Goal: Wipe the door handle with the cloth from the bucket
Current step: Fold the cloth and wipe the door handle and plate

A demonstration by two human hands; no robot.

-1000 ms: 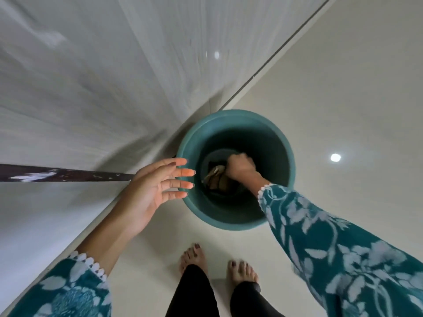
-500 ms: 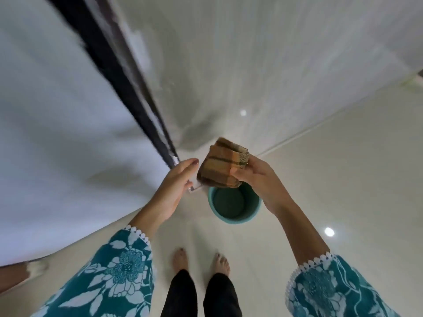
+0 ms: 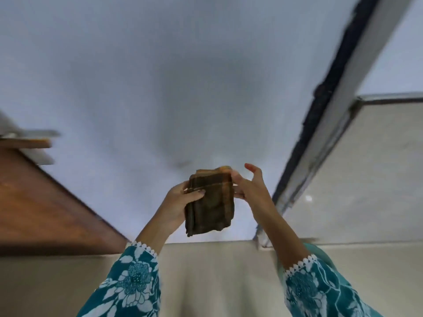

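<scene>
A folded brown checked cloth [image 3: 209, 202] is held up at chest height in front of a pale wall. My left hand [image 3: 178, 203] grips its left edge, thumb across the front. My right hand [image 3: 248, 186] pinches its upper right edge with the other fingers spread. The bucket is hidden behind my right sleeve, apart from a blurred sliver of teal. No door handle can be made out in this blurred frame.
A brown wooden door or panel [image 3: 39, 207] fills the left side. A dark frame edge [image 3: 329, 92] runs diagonally at the right, with glossy light floor tiles [image 3: 366, 179] beyond it. A blurred pale object [image 3: 25, 136] sticks out above the wooden panel.
My right hand lifted the cloth out of the bucket and up. My left hand has taken hold of it too. The view swung up from the floor toward the wall.
</scene>
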